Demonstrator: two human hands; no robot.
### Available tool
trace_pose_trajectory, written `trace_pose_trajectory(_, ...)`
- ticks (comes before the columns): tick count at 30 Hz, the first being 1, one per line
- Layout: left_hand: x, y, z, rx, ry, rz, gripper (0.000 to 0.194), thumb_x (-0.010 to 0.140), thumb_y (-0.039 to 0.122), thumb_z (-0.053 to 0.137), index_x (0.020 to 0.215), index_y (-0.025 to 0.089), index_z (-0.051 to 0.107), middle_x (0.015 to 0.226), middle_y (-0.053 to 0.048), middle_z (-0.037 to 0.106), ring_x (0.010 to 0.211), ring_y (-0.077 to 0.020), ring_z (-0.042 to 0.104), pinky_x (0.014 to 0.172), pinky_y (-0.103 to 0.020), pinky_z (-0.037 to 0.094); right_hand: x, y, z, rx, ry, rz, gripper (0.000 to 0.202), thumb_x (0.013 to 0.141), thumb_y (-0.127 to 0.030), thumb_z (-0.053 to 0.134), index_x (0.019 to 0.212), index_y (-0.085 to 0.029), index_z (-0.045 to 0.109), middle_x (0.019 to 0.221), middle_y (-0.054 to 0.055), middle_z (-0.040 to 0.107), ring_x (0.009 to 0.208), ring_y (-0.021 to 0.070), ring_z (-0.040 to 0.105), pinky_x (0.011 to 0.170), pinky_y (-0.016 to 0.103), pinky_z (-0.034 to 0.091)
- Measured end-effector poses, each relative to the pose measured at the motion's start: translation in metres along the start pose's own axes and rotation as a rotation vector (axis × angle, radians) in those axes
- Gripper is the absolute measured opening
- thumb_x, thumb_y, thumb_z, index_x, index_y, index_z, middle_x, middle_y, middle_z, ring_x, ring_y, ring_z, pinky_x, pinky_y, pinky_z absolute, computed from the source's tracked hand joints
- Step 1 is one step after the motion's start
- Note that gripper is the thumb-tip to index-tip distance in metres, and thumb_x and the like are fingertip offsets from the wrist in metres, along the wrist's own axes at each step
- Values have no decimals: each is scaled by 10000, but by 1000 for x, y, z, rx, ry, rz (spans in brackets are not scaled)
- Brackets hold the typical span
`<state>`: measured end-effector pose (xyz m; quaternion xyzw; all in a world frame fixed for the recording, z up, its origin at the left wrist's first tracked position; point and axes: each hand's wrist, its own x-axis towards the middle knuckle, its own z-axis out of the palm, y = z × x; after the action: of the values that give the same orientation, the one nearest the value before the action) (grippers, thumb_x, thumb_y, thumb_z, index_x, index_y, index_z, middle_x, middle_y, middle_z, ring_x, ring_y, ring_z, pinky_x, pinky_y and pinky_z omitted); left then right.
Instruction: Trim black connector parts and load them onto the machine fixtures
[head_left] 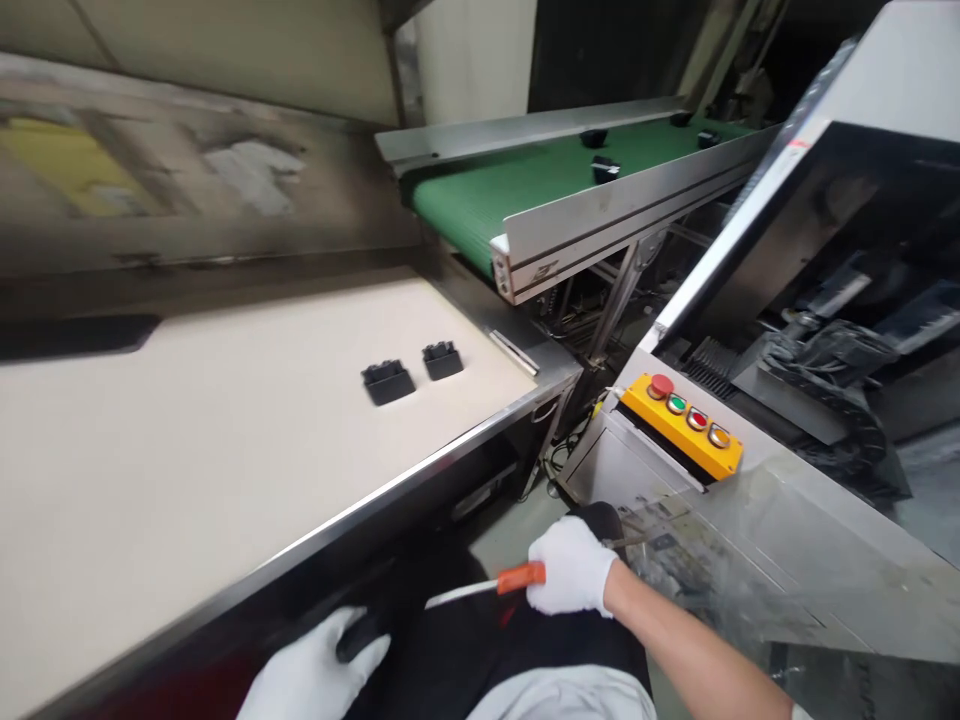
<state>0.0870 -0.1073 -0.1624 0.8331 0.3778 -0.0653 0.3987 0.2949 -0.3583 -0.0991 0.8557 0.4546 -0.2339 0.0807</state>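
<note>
My right hand [571, 568], in a white glove, is closed round the orange handle of a knife [520, 577]. The knife's thin pale blade points left, over my dark-clothed lap. Lower left, my left hand [319, 668], also gloved in white, grips a black plastic part [361, 633] between thumb and fingers. That part is dark against the dark clothing, so its outline is hard to make out. Two black plastic parts lie side by side on the pale tabletop, one on the left [388, 383] and a smaller-looking one [442, 361] on the right.
A green conveyor belt [495, 190] carrying several black parts [604, 169] runs behind the table [225, 430]. To the right stands a machine with a yellow button box [679, 428]. A metal strip [514, 352] lies near the table's right corner. A dark flat object [75, 337] is at left.
</note>
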Motion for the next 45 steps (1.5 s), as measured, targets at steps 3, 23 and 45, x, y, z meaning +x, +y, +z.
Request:
trace_pose_trajectory(3,-14,4,-5,-36,-1,-7,491,786,562,634,1107,198,710,1119,-107,781,1138,-376,714,1047,-441,536,1,-2,0,0,-6,14,263,766,-404,563,743,-218,747,760,90,773,739,299,748,626,336,407)
trace_pose_trajectory(23,-41,134,-31,-1444,-136,66,450,740,326,922,1062,104,700,844,-30,657,695,-122,611,627,-210,547,31,79,-124,1170,1455,-240,471,689,-83,833,1097,-214,636,1044,14,737,981,167,720,1007,435,573)
trace_pose_trajectory(45,-54,118,-40,-1417,85,-49,466,695,303,936,1080,146,725,771,-23,714,613,-140,650,571,-221,557,109,70,-59,1389,1456,34,478,646,-142,698,1111,-204,602,915,-23,661,781,151,655,775,345,585)
